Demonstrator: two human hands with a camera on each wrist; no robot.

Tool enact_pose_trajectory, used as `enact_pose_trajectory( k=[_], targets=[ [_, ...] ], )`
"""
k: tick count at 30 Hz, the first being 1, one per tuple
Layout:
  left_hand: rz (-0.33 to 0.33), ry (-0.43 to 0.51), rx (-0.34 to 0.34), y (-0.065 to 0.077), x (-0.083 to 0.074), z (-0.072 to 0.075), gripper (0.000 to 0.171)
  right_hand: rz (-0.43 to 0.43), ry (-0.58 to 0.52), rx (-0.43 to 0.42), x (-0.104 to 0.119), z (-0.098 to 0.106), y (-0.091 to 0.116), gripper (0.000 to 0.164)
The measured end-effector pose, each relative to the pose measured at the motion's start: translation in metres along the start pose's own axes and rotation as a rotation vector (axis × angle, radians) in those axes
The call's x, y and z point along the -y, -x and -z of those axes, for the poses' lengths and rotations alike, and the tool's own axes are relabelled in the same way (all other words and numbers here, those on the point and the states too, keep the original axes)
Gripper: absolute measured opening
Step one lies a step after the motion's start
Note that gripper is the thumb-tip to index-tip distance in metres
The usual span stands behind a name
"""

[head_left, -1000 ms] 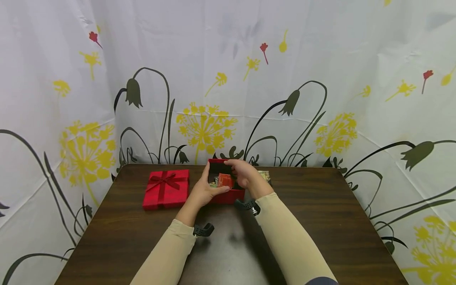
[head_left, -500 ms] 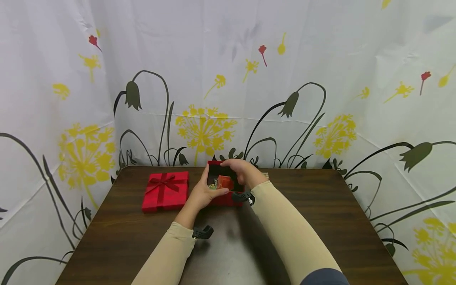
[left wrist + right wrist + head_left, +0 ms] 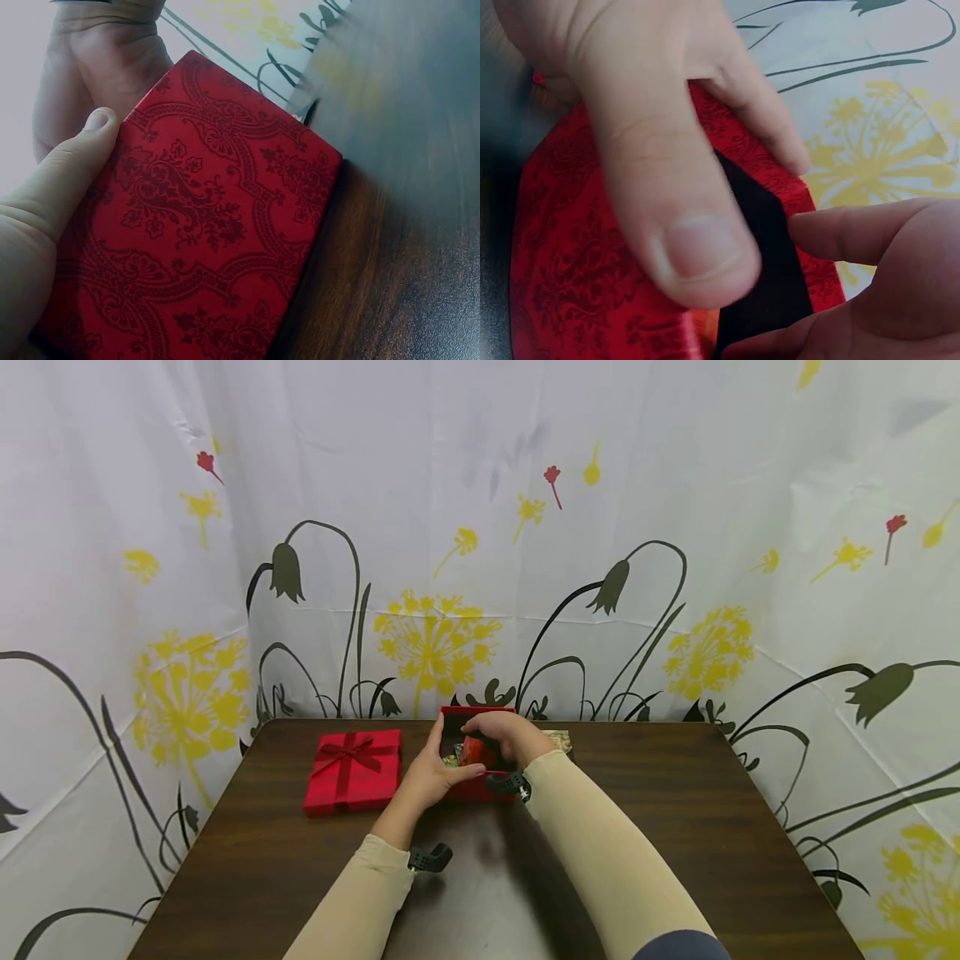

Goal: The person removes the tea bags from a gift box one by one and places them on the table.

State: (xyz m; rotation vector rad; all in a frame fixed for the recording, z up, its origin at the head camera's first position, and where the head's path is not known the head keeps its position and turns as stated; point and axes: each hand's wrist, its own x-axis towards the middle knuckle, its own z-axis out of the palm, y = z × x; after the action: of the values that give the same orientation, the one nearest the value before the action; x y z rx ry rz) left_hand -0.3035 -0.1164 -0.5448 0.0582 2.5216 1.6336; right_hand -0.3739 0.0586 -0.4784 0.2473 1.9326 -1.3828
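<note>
My left hand grips a red patterned gift box at its left side. In the left wrist view the thumb lies by the rim of the box's red wall. My right hand reaches over the right side into the box's black inside. A red-orange packet lies in there under it, beside a small green-yellow packet. In the right wrist view one right finger is at the far rim and another dips inside; whether they pinch anything is hidden.
A red lid with a dark red ribbon bow lies on the brown wooden table, left of the box. Something pale and patterned is partly hidden behind my right wrist. A flower-print curtain hangs behind the table.
My right hand has moved leftward and deeper over the box, and its fingers now cover more of the red-orange packet. The left hand keeps its hold. The view has tilted slightly upward.
</note>
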Motion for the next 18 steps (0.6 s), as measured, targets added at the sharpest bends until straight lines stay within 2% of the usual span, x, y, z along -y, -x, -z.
enact_pose_trajectory(
  k=[4,9,18],
  targets=[
    [-0.003,0.009,0.0,0.0006,0.0009,-0.0003,0.139,0.018,0.058,0.019,-0.0014,-0.0029,-0.0006,0.062],
    [0.002,0.016,-0.004,0.0012,0.0002,-0.0011,0.138,0.039,0.188,0.043,-0.0007,-0.0037,0.0018,0.047],
    [-0.003,0.009,-0.009,0.0022,0.0014,-0.0006,0.135,0.096,0.372,0.048,-0.0016,-0.0053,-0.0026,0.043]
  ],
)
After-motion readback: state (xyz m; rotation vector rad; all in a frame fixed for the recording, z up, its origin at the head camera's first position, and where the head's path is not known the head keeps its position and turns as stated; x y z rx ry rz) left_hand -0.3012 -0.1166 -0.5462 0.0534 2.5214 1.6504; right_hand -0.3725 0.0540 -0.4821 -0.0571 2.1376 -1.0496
